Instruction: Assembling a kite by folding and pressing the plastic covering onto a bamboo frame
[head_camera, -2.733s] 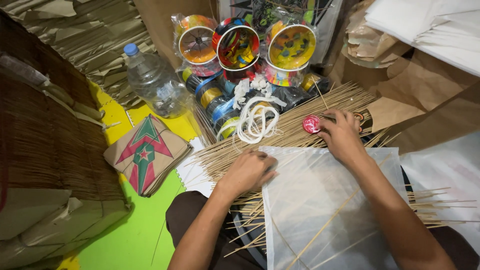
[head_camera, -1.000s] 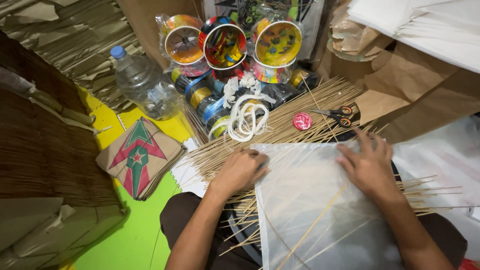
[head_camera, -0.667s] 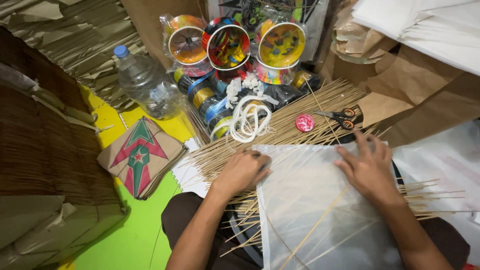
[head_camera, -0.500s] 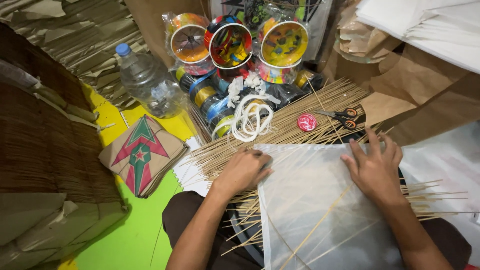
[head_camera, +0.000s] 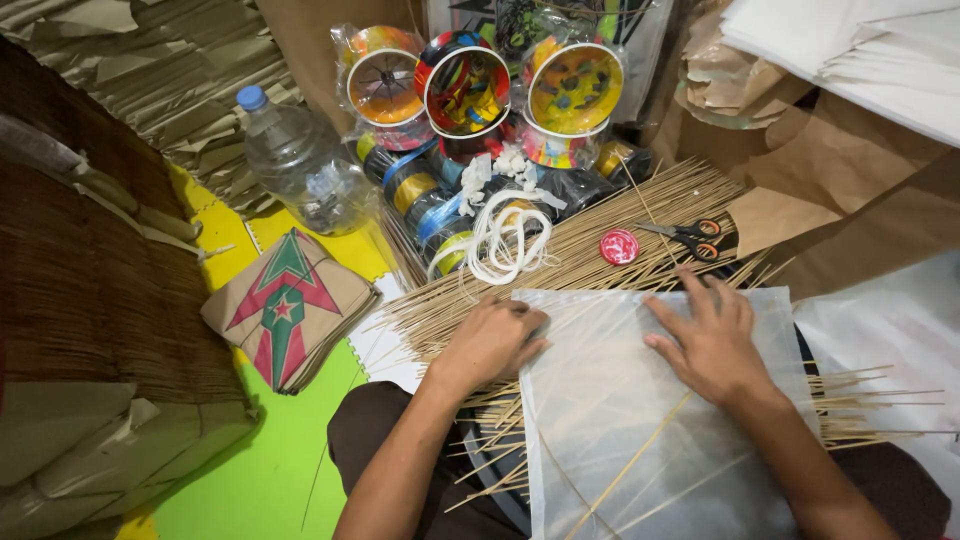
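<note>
The translucent white kite sheet (head_camera: 650, 420) lies in the lower centre of the frame, resting on a spread bundle of thin bamboo sticks (head_camera: 600, 240), with a bamboo spar (head_camera: 630, 470) showing through it on a diagonal. The left hand (head_camera: 490, 340) presses half-curled on the sheet's upper left corner; the right hand (head_camera: 715, 340) lies flat with fingers spread on the upper right part. Neither hand grips anything: both only press down. Risk one: the sheet appears thin, and the loose stick ends beneath it point in several directions, so heavy or sliding pressure could puncture or crease it. Risk two: if either hand lifts, the sheet may shift off the spar and lose alignment. Risk three: the scissors (head_camera: 695, 235) and the small round red tin (head_camera: 619, 246) lie just beyond the sheet's upper edge, near the right fingertips; a forward reach could knock them or snag the sheet. The coil of white cord (head_camera: 500, 245) at upper centre sits close to the left hand and could catch on sticks.
</note>
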